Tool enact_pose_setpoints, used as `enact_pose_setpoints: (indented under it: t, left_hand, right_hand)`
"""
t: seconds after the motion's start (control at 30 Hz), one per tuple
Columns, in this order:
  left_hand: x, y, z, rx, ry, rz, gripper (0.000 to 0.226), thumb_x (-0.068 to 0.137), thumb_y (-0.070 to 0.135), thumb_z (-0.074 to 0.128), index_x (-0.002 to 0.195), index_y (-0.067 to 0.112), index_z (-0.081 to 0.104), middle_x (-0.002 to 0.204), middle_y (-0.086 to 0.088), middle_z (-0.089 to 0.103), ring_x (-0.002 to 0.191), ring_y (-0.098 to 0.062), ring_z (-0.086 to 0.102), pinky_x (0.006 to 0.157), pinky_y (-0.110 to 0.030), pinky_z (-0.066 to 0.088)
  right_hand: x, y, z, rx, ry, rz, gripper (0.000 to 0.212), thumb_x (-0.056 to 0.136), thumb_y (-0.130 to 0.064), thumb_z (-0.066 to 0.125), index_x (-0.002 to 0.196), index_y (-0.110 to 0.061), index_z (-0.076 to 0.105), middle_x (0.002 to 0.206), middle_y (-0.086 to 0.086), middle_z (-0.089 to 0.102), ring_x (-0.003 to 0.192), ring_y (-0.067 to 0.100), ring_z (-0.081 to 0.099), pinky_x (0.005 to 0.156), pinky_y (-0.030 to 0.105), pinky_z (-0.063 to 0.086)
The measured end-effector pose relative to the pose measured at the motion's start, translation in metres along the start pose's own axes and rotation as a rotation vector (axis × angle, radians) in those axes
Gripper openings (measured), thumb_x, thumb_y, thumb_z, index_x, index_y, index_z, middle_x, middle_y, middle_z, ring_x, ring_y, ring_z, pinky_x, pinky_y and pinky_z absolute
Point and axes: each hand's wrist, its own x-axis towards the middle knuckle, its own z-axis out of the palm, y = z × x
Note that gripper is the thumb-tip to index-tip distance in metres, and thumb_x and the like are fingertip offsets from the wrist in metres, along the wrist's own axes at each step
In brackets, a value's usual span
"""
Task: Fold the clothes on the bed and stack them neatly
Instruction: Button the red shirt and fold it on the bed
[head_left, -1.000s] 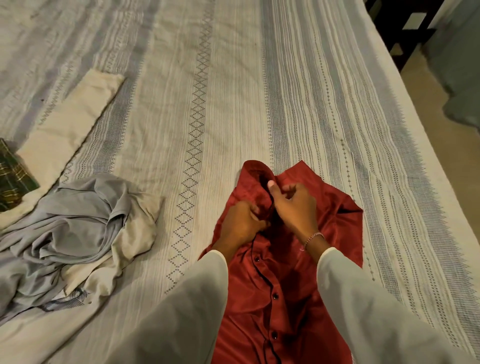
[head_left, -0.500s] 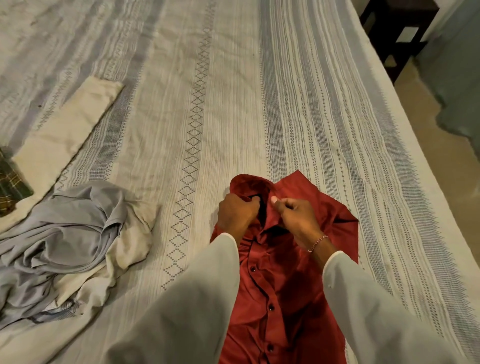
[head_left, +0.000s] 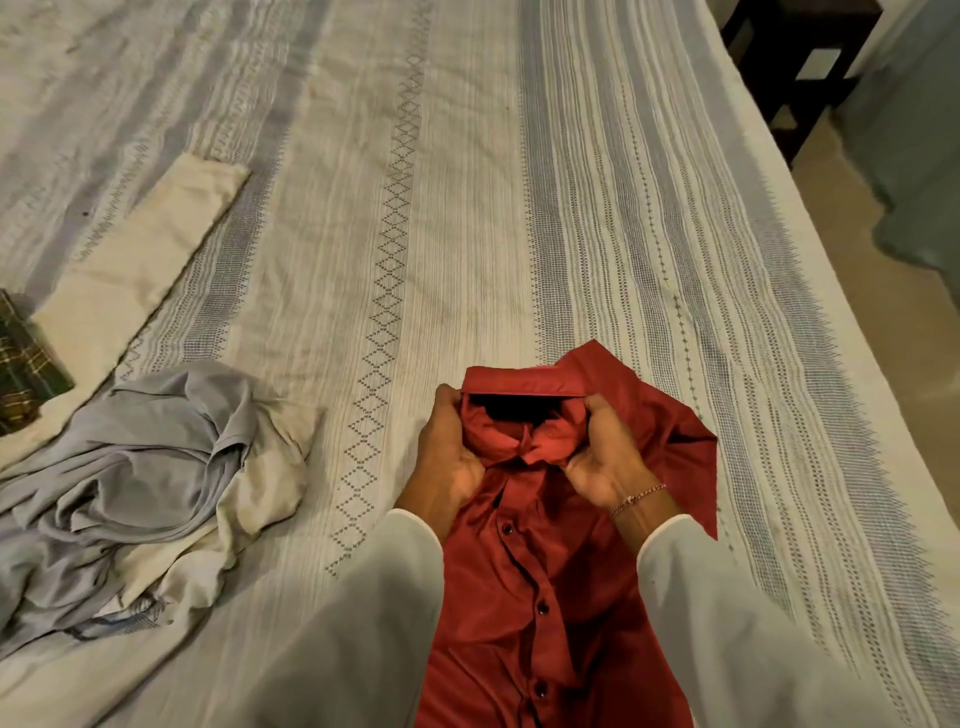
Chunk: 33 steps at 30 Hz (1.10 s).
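The bed (head_left: 467, 182), under a striped cream spread, fills most of the view, and the clothes lie along its near half. At the left sits a loose heap (head_left: 130, 493) of grey and cream garments, not yet folded, with a flat cream piece (head_left: 140, 260) beyond it and a dark checked item (head_left: 26, 364) at the edge of view (too cropped to say whether it is folded). The red shirt (head_left: 524, 587) lies near the bed's right side, buttoned front up, its collar pointing away from the person and 1 sleeve bunched out to the right. The left hand (head_left: 447, 457) and right hand (head_left: 602, 457) are both closed on the collar (head_left: 519, 384), 1 at each end, with the neck opening stretched between them. The step in hand looks like squaring the collar before folding. To do it well, I would keep the pull even on the 2 sides so the placket stays centred, lay the collar flat, then smooth the body and draw the bunched sleeve out straight. This satin-like cloth probably slides easily, so pressing each crease should help it hold.
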Motion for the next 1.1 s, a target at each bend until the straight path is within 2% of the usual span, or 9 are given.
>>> enact_pose_setpoints:
  t: [0.1, 0.2, 0.33, 0.5, 0.6, 0.77, 0.9, 1.0, 1.1]
  left_hand:
    - [0.000, -0.006, -0.002, 0.036, 0.000, 0.014, 0.034, 0.088, 0.043, 0.067, 0.095, 0.010, 0.074, 0.111, -0.018, 0.074, 0.096, -0.033, 0.073, 0.091, -0.054, 0.057]
    - [-0.004, -0.007, -0.006, 0.119, 0.118, 0.086, 0.050, 0.081, 0.052, 0.077, 0.102, 0.007, 0.073, 0.097, -0.016, 0.077, 0.089, -0.035, 0.075, 0.087, -0.057, 0.058]
    - [-0.010, -0.009, -0.013, 0.358, 0.112, 0.266, 0.045, 0.085, 0.047, 0.075, 0.100, 0.005, 0.069, 0.091, -0.016, 0.077, 0.081, -0.028, 0.076, 0.080, -0.048, 0.062]
    - [-0.020, -0.003, -0.014, 0.605, -0.048, 0.544, 0.023, 0.095, 0.026, 0.069, 0.112, 0.016, 0.058, 0.084, -0.007, 0.074, 0.071, -0.014, 0.074, 0.060, -0.026, 0.057]
    - [-0.017, 0.001, -0.016, 0.763, -0.111, 0.624, 0.014, 0.097, 0.027, 0.067, 0.098, 0.013, 0.067, 0.081, -0.006, 0.076, 0.074, -0.022, 0.074, 0.067, -0.036, 0.060]
    - [-0.011, 0.015, -0.019, 1.023, -0.075, 0.668, 0.049, 0.093, 0.034, 0.071, 0.055, 0.008, 0.056, 0.051, 0.001, 0.051, 0.051, -0.010, 0.046, 0.057, -0.030, 0.039]
    - [-0.015, 0.025, -0.014, 1.065, -0.112, 0.629, 0.030, 0.091, 0.031, 0.074, 0.075, 0.006, 0.074, 0.070, -0.004, 0.072, 0.064, -0.017, 0.069, 0.068, -0.031, 0.055]
    - [-0.012, 0.024, -0.007, 0.917, -0.042, 0.601, 0.018, 0.090, 0.025, 0.073, 0.092, 0.007, 0.070, 0.086, -0.014, 0.074, 0.081, -0.031, 0.073, 0.080, -0.047, 0.061]
    - [-0.013, 0.023, -0.005, 0.792, -0.034, 0.527, 0.003, 0.096, 0.009, 0.064, 0.097, 0.008, 0.067, 0.084, -0.015, 0.072, 0.078, -0.028, 0.068, 0.079, -0.044, 0.058]
  right_hand:
    - [0.003, 0.005, -0.003, -0.083, 0.104, -0.083, 0.018, 0.096, -0.031, 0.062, 0.091, -0.016, 0.070, 0.101, 0.005, 0.072, 0.078, 0.021, 0.070, 0.066, 0.035, 0.060]
    - [-0.001, 0.008, -0.004, -0.188, 0.142, -0.180, 0.033, 0.087, -0.048, 0.075, 0.088, -0.015, 0.076, 0.088, 0.000, 0.078, 0.086, 0.022, 0.074, 0.082, 0.041, 0.060]
    - [-0.006, 0.008, -0.012, -0.562, 0.160, -0.412, 0.051, 0.088, -0.061, 0.065, 0.061, -0.019, 0.053, 0.056, -0.013, 0.054, 0.060, 0.011, 0.050, 0.061, 0.029, 0.041]
    - [-0.013, -0.001, -0.021, -1.034, -0.013, -0.757, 0.030, 0.094, -0.047, 0.066, 0.117, -0.030, 0.058, 0.102, -0.021, 0.065, 0.091, -0.005, 0.060, 0.080, 0.015, 0.046]
    - [-0.011, -0.005, -0.018, -1.156, -0.032, -0.904, 0.034, 0.097, -0.039, 0.065, 0.128, -0.027, 0.060, 0.115, -0.007, 0.069, 0.104, 0.010, 0.063, 0.090, 0.029, 0.049]
    - [-0.010, -0.017, -0.012, -1.070, -0.019, -0.764, 0.016, 0.099, -0.038, 0.062, 0.105, -0.026, 0.070, 0.094, -0.012, 0.073, 0.089, 0.007, 0.069, 0.080, 0.029, 0.053]
    - [-0.008, -0.020, -0.015, -1.053, -0.106, -0.793, 0.015, 0.097, -0.035, 0.065, 0.086, -0.026, 0.066, 0.069, -0.011, 0.062, 0.062, 0.007, 0.054, 0.064, 0.030, 0.045]
    - [-0.007, -0.021, -0.016, -0.960, -0.217, -0.764, 0.006, 0.100, -0.022, 0.062, 0.102, -0.027, 0.064, 0.082, -0.008, 0.067, 0.070, -0.002, 0.060, 0.069, 0.021, 0.048]
    - [-0.006, -0.021, -0.016, -0.953, -0.234, -0.744, 0.011, 0.101, -0.018, 0.060, 0.103, -0.021, 0.070, 0.090, -0.003, 0.074, 0.083, 0.006, 0.067, 0.079, 0.027, 0.052]
